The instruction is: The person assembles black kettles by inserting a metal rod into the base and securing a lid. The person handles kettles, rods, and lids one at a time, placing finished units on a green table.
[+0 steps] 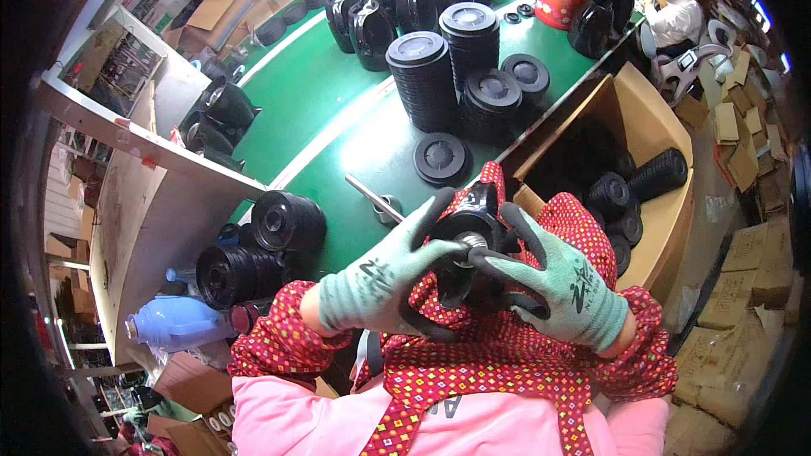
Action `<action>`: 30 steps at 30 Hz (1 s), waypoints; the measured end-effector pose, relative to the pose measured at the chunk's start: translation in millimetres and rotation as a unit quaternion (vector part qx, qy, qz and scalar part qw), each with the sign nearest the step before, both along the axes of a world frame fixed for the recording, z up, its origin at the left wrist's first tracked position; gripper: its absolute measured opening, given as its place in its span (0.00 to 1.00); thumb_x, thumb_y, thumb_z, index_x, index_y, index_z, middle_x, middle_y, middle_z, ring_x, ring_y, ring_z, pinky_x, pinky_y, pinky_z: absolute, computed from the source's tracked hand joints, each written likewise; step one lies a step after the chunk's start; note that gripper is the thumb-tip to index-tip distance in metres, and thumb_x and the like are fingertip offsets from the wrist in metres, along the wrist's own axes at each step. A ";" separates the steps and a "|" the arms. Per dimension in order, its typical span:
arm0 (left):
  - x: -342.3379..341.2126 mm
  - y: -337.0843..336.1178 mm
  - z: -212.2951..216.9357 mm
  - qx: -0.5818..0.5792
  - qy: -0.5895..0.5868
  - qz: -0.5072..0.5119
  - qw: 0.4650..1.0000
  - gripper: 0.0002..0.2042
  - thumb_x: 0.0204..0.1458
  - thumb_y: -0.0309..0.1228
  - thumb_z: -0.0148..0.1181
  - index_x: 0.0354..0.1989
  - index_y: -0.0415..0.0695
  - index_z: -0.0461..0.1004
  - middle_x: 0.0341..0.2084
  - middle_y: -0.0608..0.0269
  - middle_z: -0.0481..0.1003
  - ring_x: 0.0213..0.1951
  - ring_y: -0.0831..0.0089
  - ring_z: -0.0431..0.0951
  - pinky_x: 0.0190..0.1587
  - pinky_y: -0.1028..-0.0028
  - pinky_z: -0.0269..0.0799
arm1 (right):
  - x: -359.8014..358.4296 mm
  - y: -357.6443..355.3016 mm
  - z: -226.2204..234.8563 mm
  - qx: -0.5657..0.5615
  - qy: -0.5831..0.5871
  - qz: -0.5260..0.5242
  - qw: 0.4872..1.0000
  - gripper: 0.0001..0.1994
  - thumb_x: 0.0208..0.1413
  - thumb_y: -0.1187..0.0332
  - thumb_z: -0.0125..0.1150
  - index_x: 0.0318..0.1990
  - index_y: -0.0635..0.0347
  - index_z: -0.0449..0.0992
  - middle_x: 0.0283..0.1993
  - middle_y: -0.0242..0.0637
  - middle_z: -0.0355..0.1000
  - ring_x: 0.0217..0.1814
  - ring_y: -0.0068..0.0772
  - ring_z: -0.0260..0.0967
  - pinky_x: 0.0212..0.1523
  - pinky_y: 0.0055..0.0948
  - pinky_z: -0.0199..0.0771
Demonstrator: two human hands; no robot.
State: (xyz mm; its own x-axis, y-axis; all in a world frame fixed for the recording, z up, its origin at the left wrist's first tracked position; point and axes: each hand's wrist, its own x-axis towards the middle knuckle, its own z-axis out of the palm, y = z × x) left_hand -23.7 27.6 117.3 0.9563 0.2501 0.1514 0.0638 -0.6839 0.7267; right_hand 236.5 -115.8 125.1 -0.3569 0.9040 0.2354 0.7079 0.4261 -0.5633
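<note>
In my lap, against the red patterned apron, lies a glossy black jug, partly covered by my fingers. A small silvery ribbed piece shows at its middle. My left hand, in a green glove with dark fingertips, pinches at this piece from the left, thumb curled below against the jug. From the right, my right hand, gloved alike, brings its fingertips to the same spot and grips the jug's side. A metal rod beside a small ring lies beyond my left hand.
Stacks of black round lids stand on the green table, with several black jugs behind. An open carton of black parts is at right. Black discs and a blue bottle lie left. A person sits far right.
</note>
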 end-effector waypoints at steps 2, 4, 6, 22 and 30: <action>11.2 -5.4 -6.4 0.058 -0.010 0.016 0.998 0.43 0.33 0.37 0.86 0.64 0.47 0.73 0.76 0.28 0.49 0.76 0.29 0.52 0.76 0.44 0.53 | -5.1 -1.4 14.5 -0.054 -0.031 -0.011 0.998 0.45 0.37 0.69 0.83 0.69 0.51 0.72 0.78 0.63 0.54 0.71 0.64 0.67 0.68 0.50 0.72; 18.8 -7.3 -7.7 0.042 -0.020 0.013 0.999 0.38 0.33 0.35 0.84 0.59 0.45 0.77 0.73 0.28 0.56 0.73 0.28 0.59 0.73 0.44 0.58 | -12.8 -3.9 19.0 -0.069 -0.039 -0.032 0.996 0.43 0.36 0.66 0.83 0.67 0.52 0.74 0.76 0.64 0.56 0.70 0.64 0.68 0.67 0.49 0.73; 23.9 -8.4 -9.7 0.046 -0.038 0.010 0.998 0.36 0.32 0.34 0.83 0.57 0.44 0.78 0.71 0.30 0.60 0.71 0.28 0.62 0.72 0.45 0.61 | -17.4 -6.1 16.4 -0.060 -0.069 -0.054 0.994 0.39 0.36 0.65 0.84 0.62 0.54 0.76 0.73 0.64 0.60 0.65 0.64 0.72 0.63 0.49 0.76; 29.9 -67.8 -55.3 -0.259 -0.135 0.227 0.929 0.32 0.48 0.27 0.77 0.64 0.41 0.74 0.62 0.41 0.73 0.61 0.47 0.78 0.63 0.60 0.74 | 23.9 -57.2 -92.5 -0.061 0.432 -0.406 0.803 0.28 0.74 0.51 0.56 0.70 0.64 0.71 0.65 0.40 0.74 0.63 0.35 0.71 0.69 0.36 0.69; -29.2 12.6 -123.2 0.091 -0.002 0.230 0.969 0.35 0.45 0.23 0.73 0.65 0.38 0.69 0.52 0.46 0.79 0.55 0.53 0.81 0.61 0.61 0.76 | 84.1 -21.8 -64.3 -0.104 0.223 -0.358 0.901 0.20 0.58 0.63 0.75 0.53 0.65 0.84 0.52 0.45 0.83 0.55 0.37 0.81 0.58 0.38 0.81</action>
State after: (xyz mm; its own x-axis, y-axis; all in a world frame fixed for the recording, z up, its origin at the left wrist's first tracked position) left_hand -52.9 40.3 -5.9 0.7496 0.6181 0.2366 0.3893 -0.7009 0.5976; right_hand 320.6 -137.5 60.8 0.4234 0.9059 0.0098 0.4428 -0.1975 -0.8746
